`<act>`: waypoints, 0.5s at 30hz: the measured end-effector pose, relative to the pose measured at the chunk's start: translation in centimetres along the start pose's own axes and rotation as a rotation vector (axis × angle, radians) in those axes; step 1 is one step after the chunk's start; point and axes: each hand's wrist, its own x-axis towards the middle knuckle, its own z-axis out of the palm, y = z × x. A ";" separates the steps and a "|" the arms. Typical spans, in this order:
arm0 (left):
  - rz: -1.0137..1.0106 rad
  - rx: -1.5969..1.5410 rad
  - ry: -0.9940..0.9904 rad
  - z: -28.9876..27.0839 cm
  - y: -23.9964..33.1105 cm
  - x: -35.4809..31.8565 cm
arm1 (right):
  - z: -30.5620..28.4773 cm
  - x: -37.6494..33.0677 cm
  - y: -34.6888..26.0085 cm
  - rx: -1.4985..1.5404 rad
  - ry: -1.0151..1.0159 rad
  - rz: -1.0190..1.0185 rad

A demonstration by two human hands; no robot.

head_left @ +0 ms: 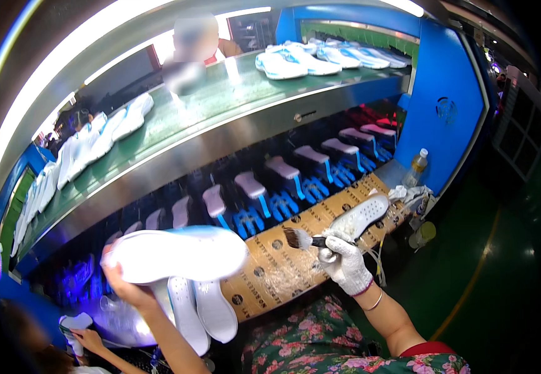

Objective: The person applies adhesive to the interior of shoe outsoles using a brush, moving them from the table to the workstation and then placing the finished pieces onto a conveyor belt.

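My left hand (124, 288), bare, grips the heel end of a white shoe sole (180, 254) and holds it up over the near left of the bench. My right hand (348, 265), in a white knit glove, is closed round the black handle of a brush (296, 238); its dark, pale-tipped bristles point left, apart from the sole. Just below the raised sole are two more white soles (188, 315), side by side. Beyond the glove, a worn whitish sole-shaped piece with small holes (367, 215) lies on the bench.
Brown printed paper (270, 265) covers the bench. Behind it runs a row of pinkish sole-shaped pads (281, 167) on blue supports. Above, a green conveyor belt (220, 87) carries white soles. A bottle (417, 163) stands right. At lower left, another person's hand (89, 341) holds a sole.
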 end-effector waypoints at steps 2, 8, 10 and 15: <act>-0.296 0.087 -0.075 0.2 -3.7 -4.1 | 2.5 -0.9 0.7 -0.013 -0.056 0.044; -1.065 -0.168 -0.379 -1.6 -15.9 -15.7 | 6.9 -2.6 4.2 -0.292 -0.113 0.223; -1.221 -0.302 -0.268 0.5 -14.7 -19.5 | 5.4 -2.4 5.4 -0.605 -0.228 -0.004; -1.565 -0.819 -0.543 0.4 -8.5 -25.7 | 5.1 -2.3 4.9 -0.611 -0.210 0.084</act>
